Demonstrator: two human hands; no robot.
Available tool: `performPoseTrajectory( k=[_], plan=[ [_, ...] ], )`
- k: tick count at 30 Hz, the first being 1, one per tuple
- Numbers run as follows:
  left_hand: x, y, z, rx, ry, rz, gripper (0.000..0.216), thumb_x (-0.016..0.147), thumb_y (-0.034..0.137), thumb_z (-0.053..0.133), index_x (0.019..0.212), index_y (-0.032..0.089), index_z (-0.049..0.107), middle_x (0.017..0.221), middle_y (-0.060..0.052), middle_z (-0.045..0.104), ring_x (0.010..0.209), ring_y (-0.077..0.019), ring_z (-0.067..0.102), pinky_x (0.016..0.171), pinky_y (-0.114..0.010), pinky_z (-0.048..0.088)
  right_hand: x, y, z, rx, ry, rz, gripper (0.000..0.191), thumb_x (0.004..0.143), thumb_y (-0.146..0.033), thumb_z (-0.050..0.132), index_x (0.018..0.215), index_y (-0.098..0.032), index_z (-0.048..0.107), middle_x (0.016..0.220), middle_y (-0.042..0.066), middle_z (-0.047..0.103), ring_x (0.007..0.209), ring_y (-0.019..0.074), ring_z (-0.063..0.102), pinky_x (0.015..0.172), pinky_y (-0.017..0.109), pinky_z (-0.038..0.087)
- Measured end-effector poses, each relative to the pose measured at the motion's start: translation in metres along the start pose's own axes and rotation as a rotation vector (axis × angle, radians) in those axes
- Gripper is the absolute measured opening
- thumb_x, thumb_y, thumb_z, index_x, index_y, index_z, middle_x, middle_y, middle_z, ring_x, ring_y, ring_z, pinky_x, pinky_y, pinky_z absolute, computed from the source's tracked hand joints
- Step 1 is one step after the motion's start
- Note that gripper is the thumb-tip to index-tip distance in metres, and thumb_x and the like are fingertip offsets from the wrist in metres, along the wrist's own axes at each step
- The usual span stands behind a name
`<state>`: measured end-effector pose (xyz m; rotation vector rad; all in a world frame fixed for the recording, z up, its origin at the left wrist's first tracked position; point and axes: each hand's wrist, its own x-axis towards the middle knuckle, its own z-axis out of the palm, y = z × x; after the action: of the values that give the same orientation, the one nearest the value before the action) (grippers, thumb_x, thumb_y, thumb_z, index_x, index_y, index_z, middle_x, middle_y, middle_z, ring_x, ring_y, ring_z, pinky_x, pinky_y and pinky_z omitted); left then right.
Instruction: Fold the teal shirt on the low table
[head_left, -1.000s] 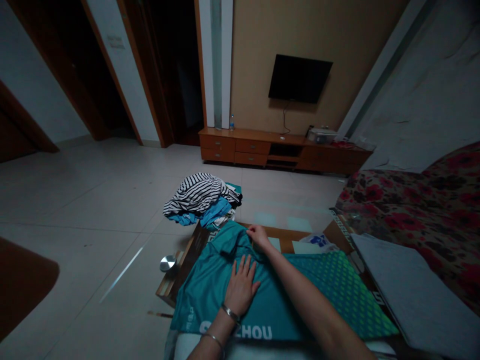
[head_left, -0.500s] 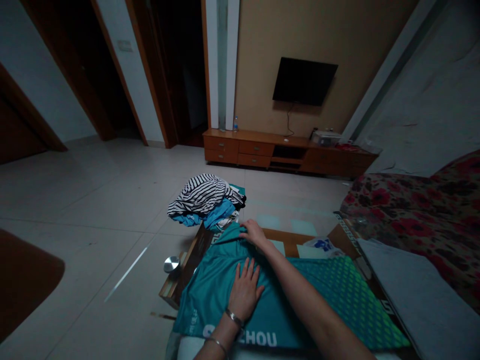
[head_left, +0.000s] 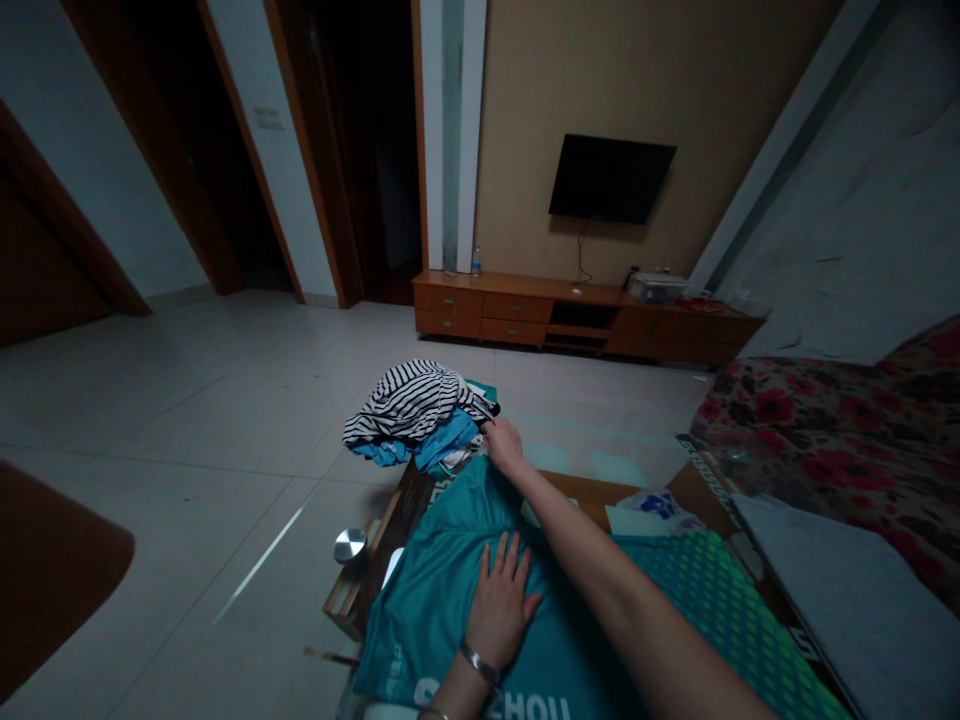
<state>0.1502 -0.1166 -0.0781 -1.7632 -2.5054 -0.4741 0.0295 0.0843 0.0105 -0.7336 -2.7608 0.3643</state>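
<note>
A teal sports shirt (head_left: 442,580) with white lettering lies spread on a low wooden table (head_left: 375,560). My left hand (head_left: 501,605), wearing two bangles at the wrist, presses flat on the shirt with fingers spread. My right hand (head_left: 504,445) reaches to the shirt's far edge and touches the fabric there, right beside a heap of clothes (head_left: 416,410) topped by a black-and-white striped garment. Whether the right fingers pinch the cloth I cannot tell.
A round metal lid (head_left: 349,545) sits at the table's left edge. A plastic bag (head_left: 651,505) and a grey cushion (head_left: 840,600) lie to the right, beside a floral sofa (head_left: 840,430). A wooden TV cabinet (head_left: 570,320) and wall TV (head_left: 611,178) stand across the tiled floor.
My right hand has slid farther away along the shirt, up to the clothes heap. The left hand stays pressed on the shirt. The camera has tilted slightly.
</note>
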Motion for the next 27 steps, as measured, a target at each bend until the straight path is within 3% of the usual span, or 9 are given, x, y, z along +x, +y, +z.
performPoseTrajectory(
  k=[4,7,10,15,21,24,27],
  plan=[
    [0.0,-0.001,-0.004,-0.056,-0.02,0.005,0.059,0.088,0.049,0.045,0.141,0.026,0.036,0.152,-0.008,0.026,0.14,-0.0283,0.022,0.109,-0.055,0.028,-0.029,0.03,0.002,0.143,-0.063,0.167,0.026,0.087,-0.02,0.046,0.101,-0.016,0.067,0.107,0.012,0.065,0.1,0.0206,0.057,0.081,0.027,0.038],
    [0.003,-0.009,-0.014,-0.084,-0.006,-0.024,0.053,0.091,0.034,0.041,0.143,0.024,0.032,0.153,-0.008,0.024,0.14,-0.0239,0.022,0.108,-0.051,0.031,-0.057,0.055,0.006,0.199,-0.158,0.184,0.017,0.08,-0.02,0.057,0.089,-0.016,0.071,0.091,0.007,0.071,0.082,0.0164,0.062,0.07,0.022,0.04],
    [0.007,-0.028,-0.027,-0.023,0.064,-0.146,0.047,0.092,0.022,0.034,0.14,0.022,0.038,0.151,-0.008,0.028,0.14,-0.0218,0.023,0.11,-0.051,0.028,-0.076,0.071,0.012,0.259,-0.203,0.192,0.018,0.079,-0.027,0.062,0.091,-0.017,0.071,0.087,0.003,0.072,0.076,0.0133,0.063,0.065,0.019,0.041],
    [0.005,-0.064,-0.033,0.187,0.015,-0.389,0.05,0.09,0.035,0.041,0.136,0.014,0.045,0.149,-0.016,0.028,0.139,-0.03,0.025,0.107,-0.059,0.025,-0.078,0.081,0.028,0.276,-0.187,0.268,0.018,0.077,-0.028,0.064,0.089,-0.017,0.071,0.085,0.003,0.072,0.076,0.0141,0.063,0.061,0.019,0.039],
    [0.0,-0.078,-0.024,0.282,-0.04,-0.382,0.055,0.089,0.043,0.043,0.136,0.016,0.045,0.148,-0.016,0.032,0.137,-0.0313,0.028,0.106,-0.058,0.025,-0.075,0.086,0.035,0.259,-0.102,0.335,0.016,0.079,-0.02,0.059,0.09,-0.017,0.07,0.094,0.006,0.071,0.087,0.0169,0.063,0.071,0.022,0.041],
    [0.023,-0.08,-0.035,0.257,0.026,-0.43,0.045,0.092,0.036,0.037,0.13,0.016,0.051,0.142,-0.016,0.042,0.132,-0.0303,0.034,0.102,-0.055,0.03,-0.081,0.082,0.032,0.247,-0.048,0.355,0.023,0.083,-0.025,0.056,0.103,-0.018,0.066,0.106,0.009,0.067,0.099,0.0193,0.06,0.079,0.025,0.041],
    [0.067,-0.085,-0.049,0.203,0.103,-0.427,0.038,0.092,0.024,0.033,0.121,0.016,0.056,0.131,-0.014,0.052,0.122,-0.0261,0.043,0.097,-0.044,0.036,-0.095,0.071,0.027,0.204,0.07,0.398,0.028,0.088,-0.031,0.051,0.109,-0.016,0.062,0.109,0.013,0.063,0.101,0.0214,0.058,0.081,0.028,0.042]
  ],
)
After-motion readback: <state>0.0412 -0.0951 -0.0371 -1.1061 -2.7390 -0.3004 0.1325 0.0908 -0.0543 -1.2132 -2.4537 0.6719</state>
